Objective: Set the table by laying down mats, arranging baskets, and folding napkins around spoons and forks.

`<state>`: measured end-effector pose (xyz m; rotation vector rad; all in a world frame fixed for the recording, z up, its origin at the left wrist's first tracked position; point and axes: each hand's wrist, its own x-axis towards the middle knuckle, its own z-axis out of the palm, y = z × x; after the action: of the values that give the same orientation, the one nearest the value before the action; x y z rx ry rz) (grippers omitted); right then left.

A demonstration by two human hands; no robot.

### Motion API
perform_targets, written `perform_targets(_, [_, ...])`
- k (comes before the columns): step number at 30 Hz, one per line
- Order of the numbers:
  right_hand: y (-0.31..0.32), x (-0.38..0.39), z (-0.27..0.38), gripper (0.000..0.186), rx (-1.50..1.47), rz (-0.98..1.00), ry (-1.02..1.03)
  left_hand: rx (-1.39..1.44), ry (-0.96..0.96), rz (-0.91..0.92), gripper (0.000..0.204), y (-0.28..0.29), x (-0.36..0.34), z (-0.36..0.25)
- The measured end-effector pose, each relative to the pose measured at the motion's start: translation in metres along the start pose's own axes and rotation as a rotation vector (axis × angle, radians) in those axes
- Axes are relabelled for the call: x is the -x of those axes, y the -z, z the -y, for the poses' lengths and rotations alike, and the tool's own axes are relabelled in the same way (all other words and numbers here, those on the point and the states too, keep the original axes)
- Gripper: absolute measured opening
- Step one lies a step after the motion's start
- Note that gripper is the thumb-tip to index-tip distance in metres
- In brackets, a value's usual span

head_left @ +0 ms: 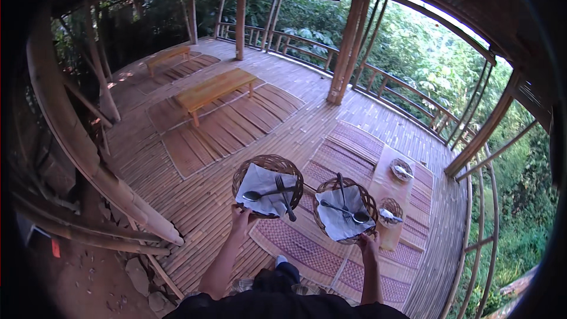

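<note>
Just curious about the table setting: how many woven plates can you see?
4. One in the left hand, one in the right hand, and two smaller-looking ones on the low table ahead: near and far. None seem hidden.

An open bamboo pavilion is seen, floored in split bamboo (277,115) and ringed from twelve to four o'clock by a railing (407,91). Two low wooden tables (214,87) are set at eleven o'clock on mats. Daylight is filtered through dense green foliage (425,47) beyond.

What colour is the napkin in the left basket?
White napkin, under a spoon and fork; head view.
</note>
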<state>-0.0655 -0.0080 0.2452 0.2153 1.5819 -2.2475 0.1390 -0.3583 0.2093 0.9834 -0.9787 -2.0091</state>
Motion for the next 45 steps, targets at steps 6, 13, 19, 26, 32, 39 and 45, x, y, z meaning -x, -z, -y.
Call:
perform_targets(6, [-0.125,-0.111,-0.018,0.028,0.036,0.104,-0.059,0.029,-0.114,-0.276,0.037,0.041,-0.071,-0.039])
perform_targets(13, [-0.27,-0.222,-0.045,0.031,0.022,0.3,-0.075,0.176,-0.268,-0.474,0.037,0.076,-0.162,-0.079])
perform_targets(19, [-0.386,-0.276,-0.067,0.03,0.059,0.341,-0.138,0.237,-0.371,-0.535,0.037,0.118,-0.268,-0.118])
perform_targets(26, [-0.501,-0.348,-0.089,0.031,0.095,0.309,-0.158,0.272,-0.322,-0.592,0.037,0.113,-0.404,-0.172])
perform_targets(32, [-0.607,-0.408,-0.101,0.034,0.125,0.37,-0.131,0.305,-0.306,-0.54,0.035,0.083,-0.52,-0.199])
perform_targets(39, [-0.724,-0.52,-0.127,0.034,0.17,0.44,-0.149,0.234,-0.291,-0.523,0.036,0.046,-0.656,-0.232])
perform_targets(45, [-0.827,-0.612,-0.135,0.034,0.152,0.476,-0.209,0.242,-0.329,-0.536,0.039,0.024,-0.763,-0.263])
